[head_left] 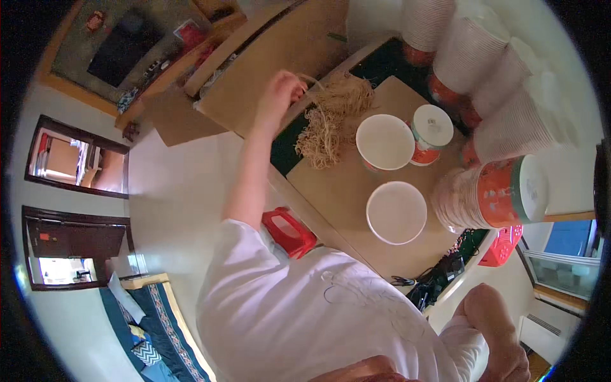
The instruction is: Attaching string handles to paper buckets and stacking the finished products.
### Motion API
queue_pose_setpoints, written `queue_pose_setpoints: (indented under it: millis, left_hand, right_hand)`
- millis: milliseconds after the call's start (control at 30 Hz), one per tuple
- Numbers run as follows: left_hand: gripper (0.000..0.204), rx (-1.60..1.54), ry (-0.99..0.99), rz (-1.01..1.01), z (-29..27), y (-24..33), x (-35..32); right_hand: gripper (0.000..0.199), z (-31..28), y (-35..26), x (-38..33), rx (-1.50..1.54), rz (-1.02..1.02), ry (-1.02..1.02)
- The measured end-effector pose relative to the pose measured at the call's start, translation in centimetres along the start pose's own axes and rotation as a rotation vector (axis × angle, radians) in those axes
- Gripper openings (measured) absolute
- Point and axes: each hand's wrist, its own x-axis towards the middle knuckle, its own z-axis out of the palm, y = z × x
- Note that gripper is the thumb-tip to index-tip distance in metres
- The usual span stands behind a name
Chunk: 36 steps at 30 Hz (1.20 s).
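Observation:
My left hand (284,93) reaches out over the far left edge of the table. Its fingers are closed on a tan strand (312,80) that runs to a loose, tangled pile of tan strands (324,127). Right of that pile stands an uncovered white paper tub (385,141), and beside it an upside-down red and green paper tub (434,126) with its base up. Nearer to me is another open white paper tub (396,214). Low at the right, away from the table, is my right hand (511,366); its fingers are too unclear to read.
Several tall stacks of nested paper tubs (470,54) line the far right. A stack lies tipped (493,194) at the right edge. Black cables (428,290) lie at the near corner, by a red plastic basket (503,245). A red container (289,232) is beneath my left arm.

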Motion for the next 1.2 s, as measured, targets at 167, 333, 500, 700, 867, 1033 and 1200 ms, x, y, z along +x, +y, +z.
queue_pose_setpoints:
  millis: [167,333,500,700,867,1033,1200]
  left_hand:
    - [0.015,-0.2,-0.071,0.357,-2.7,5.2,-2.0]
    - [0.015,0.243,-0.274,0.252,2.9,4.4,-12.3]
    - [0.008,0.58,-0.555,0.298,8.0,-6.3,-23.4]
    - [0.012,0.581,-0.704,0.132,8.0,-10.4,-29.0]
    - [0.015,0.367,-1.054,0.088,7.5,-11.6,-29.9]
    - [0.017,0.397,-1.032,0.216,8.2,-10.8,-28.8]
    - [0.03,0.332,-0.811,0.344,9.4,-8.3,-25.2]
  right_hand:
    - [0.04,1.4,-3.5,-4.9,-0.129,0.242,0.106]
    - [0.029,5.8,7.3,-15.3,-0.513,1.171,0.477]
    - [0.03,13.8,14.0,-24.3,0.348,1.408,1.276]
    - [0.028,14.8,9.8,-25.8,0.54,1.421,1.603]
    - [0.031,13.9,6.9,-24.6,0.385,1.663,1.368]
    - [0.028,12.2,6.1,-24.1,0.258,1.645,1.231]
    - [0.022,12.5,6.0,-24.2,-0.214,1.609,0.653]
